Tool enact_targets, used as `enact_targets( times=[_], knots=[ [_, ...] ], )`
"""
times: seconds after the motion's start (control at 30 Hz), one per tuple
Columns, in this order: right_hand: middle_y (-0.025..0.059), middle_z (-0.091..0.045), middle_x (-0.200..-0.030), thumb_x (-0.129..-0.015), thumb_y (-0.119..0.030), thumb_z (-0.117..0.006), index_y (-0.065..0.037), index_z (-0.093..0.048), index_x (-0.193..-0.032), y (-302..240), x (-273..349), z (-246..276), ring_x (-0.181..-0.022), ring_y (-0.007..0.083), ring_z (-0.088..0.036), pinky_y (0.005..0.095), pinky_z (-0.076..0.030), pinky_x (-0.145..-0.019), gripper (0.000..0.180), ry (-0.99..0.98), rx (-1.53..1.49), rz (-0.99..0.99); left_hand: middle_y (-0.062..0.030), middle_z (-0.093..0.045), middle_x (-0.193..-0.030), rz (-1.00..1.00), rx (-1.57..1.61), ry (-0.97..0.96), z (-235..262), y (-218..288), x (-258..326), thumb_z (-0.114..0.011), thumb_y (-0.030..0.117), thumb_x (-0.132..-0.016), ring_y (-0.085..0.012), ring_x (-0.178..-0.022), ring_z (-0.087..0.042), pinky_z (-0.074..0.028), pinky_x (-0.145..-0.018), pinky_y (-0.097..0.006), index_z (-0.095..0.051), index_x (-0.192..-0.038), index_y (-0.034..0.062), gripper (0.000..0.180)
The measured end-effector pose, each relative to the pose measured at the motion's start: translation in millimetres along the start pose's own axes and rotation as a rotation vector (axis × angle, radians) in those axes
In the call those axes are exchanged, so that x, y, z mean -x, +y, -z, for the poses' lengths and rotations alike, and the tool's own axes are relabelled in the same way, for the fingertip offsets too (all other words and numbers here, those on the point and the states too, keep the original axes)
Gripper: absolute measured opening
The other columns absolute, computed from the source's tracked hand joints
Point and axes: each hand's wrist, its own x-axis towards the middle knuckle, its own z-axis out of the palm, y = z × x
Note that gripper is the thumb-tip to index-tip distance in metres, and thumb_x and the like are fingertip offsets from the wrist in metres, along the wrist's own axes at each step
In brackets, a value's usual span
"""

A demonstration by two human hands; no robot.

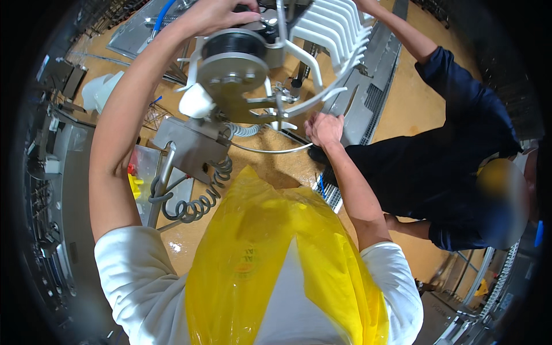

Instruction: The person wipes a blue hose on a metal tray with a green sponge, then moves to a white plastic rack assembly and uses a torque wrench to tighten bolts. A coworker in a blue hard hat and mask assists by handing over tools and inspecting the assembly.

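A machine part with a round metal drum and dark band (234,69) stands in front of me, joined to a rack of white curved bars (336,34). My left hand (224,16) reaches up to the top of this machine, its fingers bent at a metal fitting and partly cut off by the upper edge. My right hand (325,129) is closed below the rack, close to a thin grey cable (276,151) that runs toward it. What its fingers hold is hidden. A white rounded piece (196,102) sits left of the drum.
At right a co-worker in dark clothes (420,167) stands close, one arm (408,34) stretched toward the rack. A coiled grey hose (198,201) hangs by a metal post (163,181) at left. A metal drain channel (374,86) crosses the tan floor (417,86).
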Motion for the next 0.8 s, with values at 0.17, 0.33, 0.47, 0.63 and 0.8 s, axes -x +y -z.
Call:
enact_targets(
  times=[0.17,0.33,0.47,0.63,0.8],
  knots=[
    [0.011,-0.081,-0.095,-0.1,-0.046,-0.066,-0.012,-0.082,-0.099,-11,-3,31,-0.095,0.0314,-0.078,0.0549,-0.045,-0.108,0.038,-0.247,0.11,-0.006,-0.0166,-0.081,-0.115,0.046,-0.039,-0.021,6,-6,3,-0.07,0.033,-0.107,-0.0185,-0.109,-0.073,-0.053,-0.099,-0.032,-0.077,-0.131,0.0008,0.041],
    [0.0117,-0.083,-0.104,-0.101,-0.054,-0.065,-0.011,-0.084,-0.104,-9,-5,35,-0.1,0.0314,-0.079,0.05,-0.052,-0.099,0.047,-0.389,0.15,0.075,-0.0166,-0.081,-0.114,0.097,-0.088,-0.038,16,-8,25,-0.07,0.032,-0.107,-0.018,-0.109,-0.072,-0.053,-0.099,-0.032,-0.077,-0.131,0.0006,0.04],
    [0.0094,-0.083,-0.108,-0.099,-0.054,-0.068,-0.012,-0.084,-0.11,-2,-8,32,-0.103,0.0294,-0.08,0.0456,-0.059,-0.09,0.047,-0.39,0.131,0.075,-0.0165,-0.081,-0.114,0.137,-0.103,-0.038,15,2,44,-0.071,0.031,-0.107,-0.0175,-0.109,-0.072,-0.053,-0.099,-0.031,-0.077,-0.131,0.0005,0.039],
    [0.0087,-0.083,-0.114,-0.099,-0.053,-0.068,-0.013,-0.084,-0.113,3,-7,26,-0.108,0.029,-0.08,0.045,-0.06,-0.09,0.045,-0.381,0.131,0.093,-0.0164,-0.081,-0.114,0.178,-0.097,-0.038,11,7,62,-0.071,0.03,-0.107,-0.0169,-0.109,-0.072,-0.053,-0.1,-0.031,-0.077,-0.13,0.0004,0.038],
    [0.0145,-0.082,-0.112,-0.1,-0.052,-0.064,-0.009,-0.083,-0.111,4,-9,24,-0.108,0.0331,-0.079,0.0471,-0.061,-0.091,0.048,-0.342,0.057,0.142,-0.0163,-0.081,-0.114,0.262,-0.113,-0.003,26,9,100,-0.071,0.029,-0.107,-0.0164,-0.108,-0.072,-0.053,-0.1,-0.031,-0.077,-0.13,0.0003,0.038]
  ],
)
